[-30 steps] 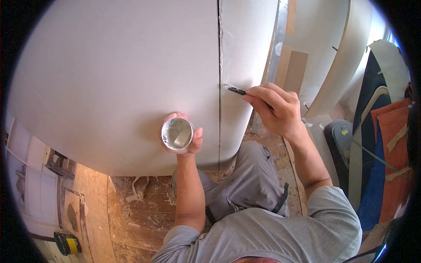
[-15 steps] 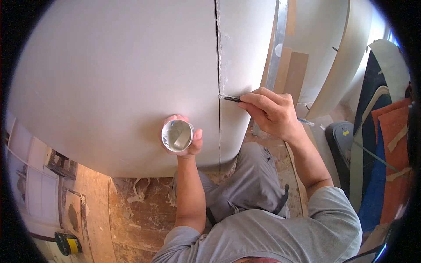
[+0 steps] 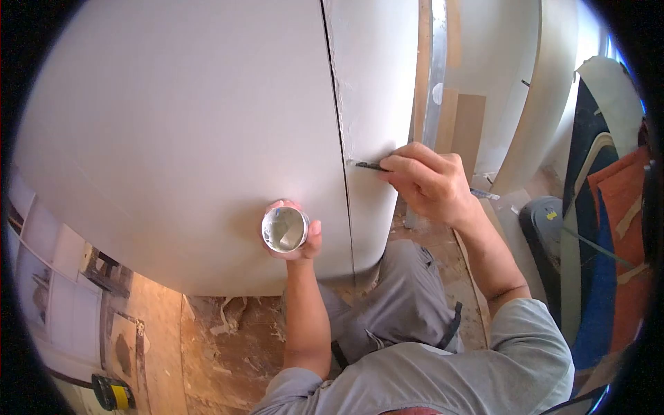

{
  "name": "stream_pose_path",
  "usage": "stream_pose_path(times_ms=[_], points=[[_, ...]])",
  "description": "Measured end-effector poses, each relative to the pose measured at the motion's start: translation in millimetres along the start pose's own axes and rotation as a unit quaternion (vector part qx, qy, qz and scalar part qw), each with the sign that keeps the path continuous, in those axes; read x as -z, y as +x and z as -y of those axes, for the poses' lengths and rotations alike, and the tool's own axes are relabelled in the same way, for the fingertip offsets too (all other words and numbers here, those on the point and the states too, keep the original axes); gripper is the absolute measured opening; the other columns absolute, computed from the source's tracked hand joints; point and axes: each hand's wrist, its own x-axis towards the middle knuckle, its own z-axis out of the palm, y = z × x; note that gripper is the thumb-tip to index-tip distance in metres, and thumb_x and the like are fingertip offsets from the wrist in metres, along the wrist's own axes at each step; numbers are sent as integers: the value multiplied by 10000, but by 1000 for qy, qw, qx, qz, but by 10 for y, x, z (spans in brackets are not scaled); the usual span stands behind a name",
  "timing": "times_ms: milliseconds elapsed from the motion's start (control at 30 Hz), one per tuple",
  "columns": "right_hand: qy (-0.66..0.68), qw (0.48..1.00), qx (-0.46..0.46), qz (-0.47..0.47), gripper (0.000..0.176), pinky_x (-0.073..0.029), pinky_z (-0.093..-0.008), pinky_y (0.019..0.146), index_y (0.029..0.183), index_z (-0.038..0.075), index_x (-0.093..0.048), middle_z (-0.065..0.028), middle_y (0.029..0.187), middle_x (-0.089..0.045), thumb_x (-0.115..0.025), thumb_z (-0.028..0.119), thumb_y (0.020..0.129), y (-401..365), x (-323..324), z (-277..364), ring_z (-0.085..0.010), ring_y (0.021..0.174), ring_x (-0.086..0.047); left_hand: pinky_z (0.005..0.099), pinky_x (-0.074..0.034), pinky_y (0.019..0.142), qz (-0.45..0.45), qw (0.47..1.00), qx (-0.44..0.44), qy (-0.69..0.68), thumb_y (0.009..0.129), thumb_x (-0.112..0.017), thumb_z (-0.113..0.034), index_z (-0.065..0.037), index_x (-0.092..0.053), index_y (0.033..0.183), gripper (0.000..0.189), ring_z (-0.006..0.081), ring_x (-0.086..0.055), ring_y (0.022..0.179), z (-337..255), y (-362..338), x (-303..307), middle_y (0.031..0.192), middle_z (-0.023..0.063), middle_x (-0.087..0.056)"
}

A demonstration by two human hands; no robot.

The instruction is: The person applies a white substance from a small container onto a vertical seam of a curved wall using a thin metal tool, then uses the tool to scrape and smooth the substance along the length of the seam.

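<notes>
My left hand [image 3: 313, 242] is wrapped round a small round cup [image 3: 285, 229] with pale paste inside, held in front of the large pale curved panel [image 3: 200, 138]. My right hand [image 3: 432, 181] pinches a thin dark tool [image 3: 369, 165]; its tip is at the panel, just right of the long dark seam [image 3: 340, 124]. A rough pale bead of paste runs beside the upper seam. The tool's other end shows past the heel of my right hand.
Wooden flooring [image 3: 235, 346] with scraps lies below. At the lower left is a black tub with a yellow band [image 3: 121, 396]. To the right are a dark padded object [image 3: 543, 218], orange sheets [image 3: 626, 200] and another curved panel [image 3: 529, 104].
The view has shifted, so the panel's seam appears slanted. Both hands appear slightly lower, and the tool's tip has moved from the seam to just right of it.
</notes>
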Motion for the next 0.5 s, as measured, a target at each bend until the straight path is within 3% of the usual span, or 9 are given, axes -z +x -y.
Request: stream_pose_path(times_ms=[67, 167, 333, 500], points=[[-9, 998, 13, -56, 227, -554, -375, 519, 1103, 74, -763, -62, 930, -727, -878, 46, 910, 105, 58, -17, -216, 643, -708, 334, -541, 733, -4, 999, 39, 9, 907, -927, -311, 26, -526, 1466, 767, 201, -640, 918, -7, -27, 19, 1074, 113, -680], [17, 996, -5, -84, 246, -572, -369, 531, 1122, 67, -761, -61, 955, -735, -879, 46, 907, 163, 128, 3, -219, 664, -719, 341, -543, 731, -26, 1000, 6, -9, 901, -932, -326, 26, -529, 1453, 769, 205, -642, 904, 53, -7, -25, 1070, 113, -681], [9, 998, 43, -52, 253, -595, -356, 551, 1149, 55, -755, -59, 983, -743, -860, 28, 920, 25, 49, -33, -217, 704, -737, 372, -575, 747, -1, 1000, 15, 11, 857, -938, -278, 27, -540, 1410, 747, 228, -664, 899, 46, 16, 49, 1112, 133, -684], [31, 999, 8, -41, 250, -591, -353, 548, 1168, 59, -749, -69, 963, -748, -846, 22, 940, -15, 72, -37, -222, 694, -731, 394, -604, 762, -14, 1000, -1, -11, 817, -940, -231, 27, -558, 1375, 723, 244, -688, 916, 78, 17, 5, 1160, 142, -690]])
